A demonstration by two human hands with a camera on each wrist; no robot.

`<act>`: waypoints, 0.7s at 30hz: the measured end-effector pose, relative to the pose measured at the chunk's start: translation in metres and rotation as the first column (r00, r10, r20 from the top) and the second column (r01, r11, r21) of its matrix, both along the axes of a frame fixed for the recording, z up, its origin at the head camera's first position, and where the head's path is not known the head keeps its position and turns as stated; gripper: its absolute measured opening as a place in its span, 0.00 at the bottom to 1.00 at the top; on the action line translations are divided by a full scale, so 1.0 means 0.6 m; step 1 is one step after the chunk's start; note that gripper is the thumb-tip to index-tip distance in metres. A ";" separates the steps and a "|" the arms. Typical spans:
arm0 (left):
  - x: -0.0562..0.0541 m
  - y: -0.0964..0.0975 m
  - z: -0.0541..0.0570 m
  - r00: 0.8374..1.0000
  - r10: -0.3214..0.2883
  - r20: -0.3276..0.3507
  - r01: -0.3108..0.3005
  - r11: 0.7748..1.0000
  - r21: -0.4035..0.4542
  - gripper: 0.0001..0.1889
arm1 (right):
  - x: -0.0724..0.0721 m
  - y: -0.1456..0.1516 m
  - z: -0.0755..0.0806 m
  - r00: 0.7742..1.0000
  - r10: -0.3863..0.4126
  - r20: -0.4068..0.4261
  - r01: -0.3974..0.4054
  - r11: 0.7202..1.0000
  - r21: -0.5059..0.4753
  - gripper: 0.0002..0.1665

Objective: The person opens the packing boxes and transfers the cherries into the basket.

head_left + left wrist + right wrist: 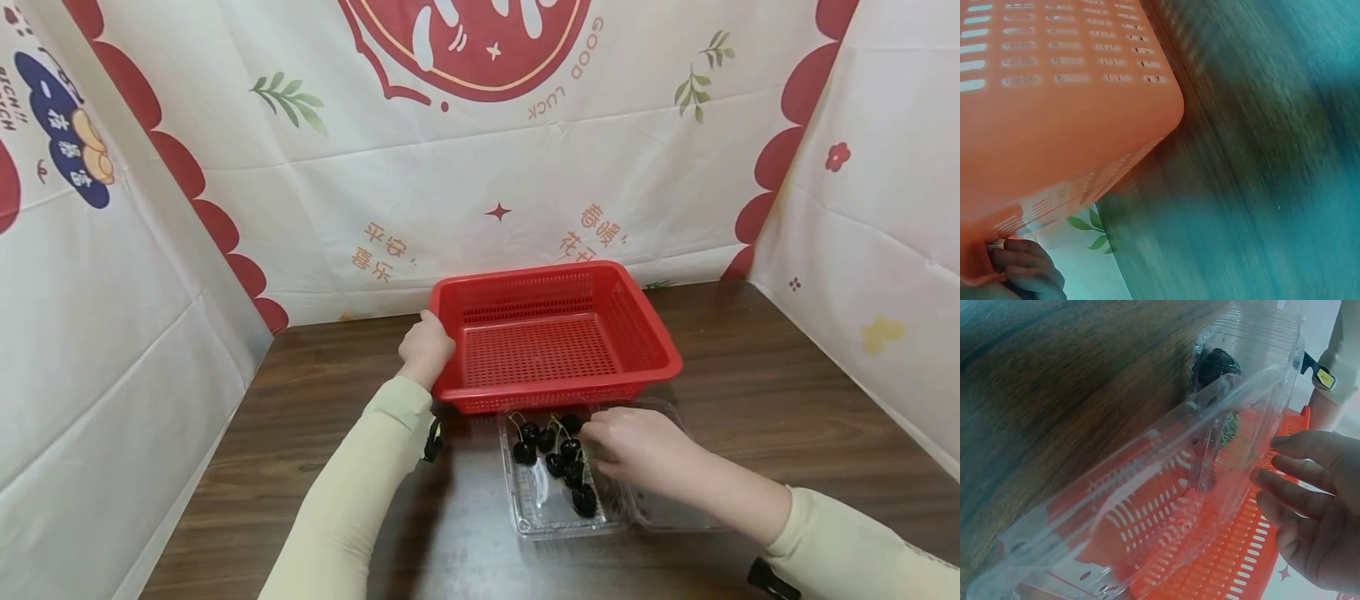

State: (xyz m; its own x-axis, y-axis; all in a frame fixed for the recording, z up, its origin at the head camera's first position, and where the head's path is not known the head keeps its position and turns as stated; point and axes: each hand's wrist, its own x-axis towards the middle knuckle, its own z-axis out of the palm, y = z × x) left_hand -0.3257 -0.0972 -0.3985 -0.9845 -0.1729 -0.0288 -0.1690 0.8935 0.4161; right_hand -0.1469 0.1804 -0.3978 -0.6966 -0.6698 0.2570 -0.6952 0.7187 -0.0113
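Note:
My left hand (pixel 427 343) grips the left rim of a red plastic basket (pixel 555 392); in the left wrist view its fingers (pixel 1027 265) curl at the basket's rim. In front of the basket lies a clear plastic clamshell box (pixel 536 525), holding several dark cherries (pixel 572 473) with green stems. My right hand (pixel 637 442) is over the right side of this box, close beside the cherries. The right wrist view shows its fingers (pixel 1297 494) loosely bent and apart, with nothing between them, near the clear plastic wall.
The clamshell's lid (pixel 667 512) lies folded out to the right, under my right forearm. All stands on a dark wood-grain table (pixel 315 433). Behind and at both sides hangs a white printed cloth (pixel 315 208), close to the basket's back edge.

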 end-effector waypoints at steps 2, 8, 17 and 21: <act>0.001 0.003 0.001 1.000 0.003 0.000 -0.003 1.000 0.002 0.25 | -0.002 -0.001 -0.001 1.000 0.000 0.020 0.000 1.000 0.007 0.18; 0.002 0.012 0.002 1.000 0.010 0.006 -0.010 1.000 0.003 0.24 | -0.009 -0.004 -0.010 0.998 0.008 0.069 -0.010 0.999 0.030 0.20; -0.006 0.015 -0.004 1.000 0.016 0.006 -0.016 1.000 0.004 0.25 | -0.016 -0.008 -0.022 0.999 0.045 -0.001 -0.045 0.998 0.040 0.15; -0.009 0.015 -0.004 1.000 0.013 0.000 -0.013 1.000 0.004 0.26 | -0.015 -0.009 -0.022 0.997 0.070 -0.011 -0.070 0.997 0.028 0.13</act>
